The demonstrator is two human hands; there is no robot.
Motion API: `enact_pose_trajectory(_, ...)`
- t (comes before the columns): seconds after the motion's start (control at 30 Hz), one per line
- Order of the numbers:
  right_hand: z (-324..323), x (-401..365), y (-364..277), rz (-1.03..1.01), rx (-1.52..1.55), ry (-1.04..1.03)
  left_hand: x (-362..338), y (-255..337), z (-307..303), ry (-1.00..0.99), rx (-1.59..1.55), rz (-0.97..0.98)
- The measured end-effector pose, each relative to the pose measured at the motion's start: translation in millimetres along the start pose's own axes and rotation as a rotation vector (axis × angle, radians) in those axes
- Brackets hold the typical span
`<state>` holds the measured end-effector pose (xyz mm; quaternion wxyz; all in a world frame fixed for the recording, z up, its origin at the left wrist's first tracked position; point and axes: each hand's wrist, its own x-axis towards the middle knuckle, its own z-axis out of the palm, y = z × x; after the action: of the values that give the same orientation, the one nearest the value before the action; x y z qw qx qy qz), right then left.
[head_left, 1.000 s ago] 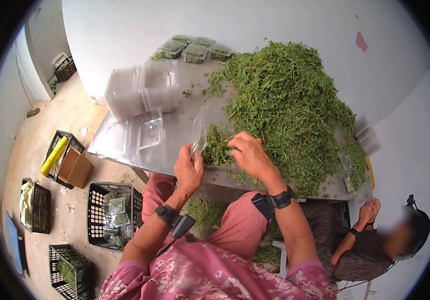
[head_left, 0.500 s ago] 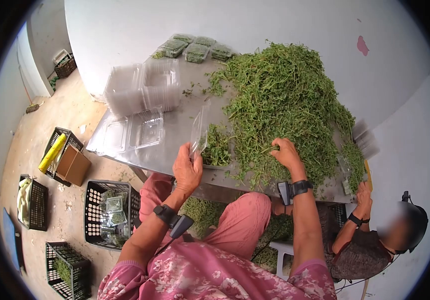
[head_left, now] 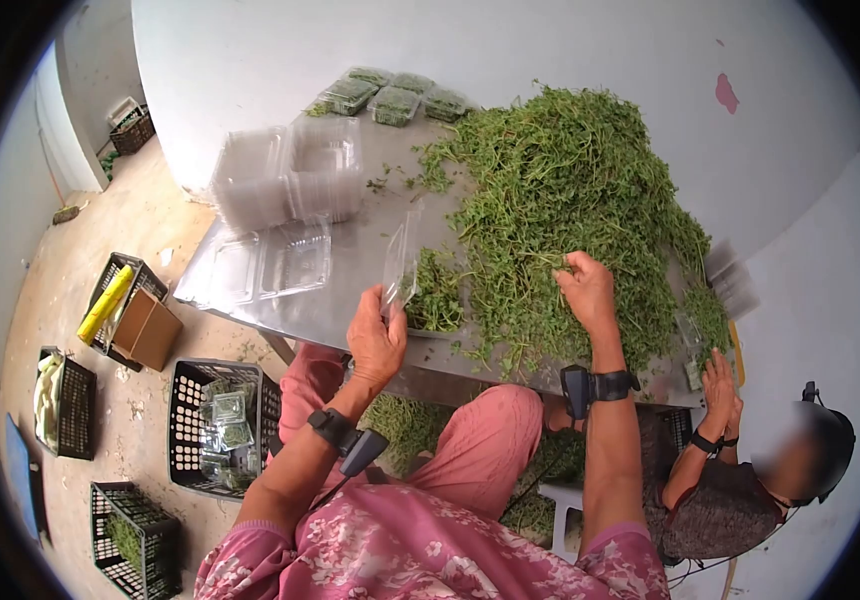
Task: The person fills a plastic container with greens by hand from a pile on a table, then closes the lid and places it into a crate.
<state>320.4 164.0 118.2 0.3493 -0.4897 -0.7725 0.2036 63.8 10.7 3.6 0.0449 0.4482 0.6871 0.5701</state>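
My left hand [head_left: 377, 335] is closed on the upright lid of a clear plastic clamshell box [head_left: 400, 270] near the table's front edge. Leafy green sprigs [head_left: 437, 295] fill the box's lower half, just right of that hand. Over the front of a large heap of leafy greens [head_left: 570, 180], my right hand [head_left: 588, 290] pinches what looks like a thin sprig. The fingers partly cover it.
Stacked clear boxes [head_left: 290, 175] stand left on the metal table [head_left: 375, 225], with an open box [head_left: 295, 255] before them. Filled boxes [head_left: 393, 105] sit at the back. Crates, including one with packed boxes [head_left: 185, 430], line the floor. A co-worker's hands [head_left: 720, 395] are at right.
My right hand has moved up and slightly right over the heap. My left hand stays on the lid. The co-worker's hands have risen slightly, fingers now stretched out.
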Motion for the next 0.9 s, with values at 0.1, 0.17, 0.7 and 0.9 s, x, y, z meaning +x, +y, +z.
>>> enact_pose_trajectory(0.1, 3.7, 3.3, -9.1, 0.032, 0.199, -0.035, -0.2, 2.7, -1.3, 0.004, 0.001, -0.01)
enact_pose_trajectory(0.17, 6.0, -0.6, -42.7, 0.052, 0.346, -0.06, 0.1, 3.0, -1.3, 0.006, -0.005, -0.008)
enact_pose_trajectory(0.7, 90.5, -22.6, -66.4, -0.038, 0.143, -0.36, 0.7, 3.6, -6.0, 0.001, -0.072, -0.003)
enact_pose_trajectory(0.9, 85.5, -25.3, -88.1, -0.236, 0.048, -0.338, -0.2, 3.3, -6.5, -0.027, -0.058, -0.025)
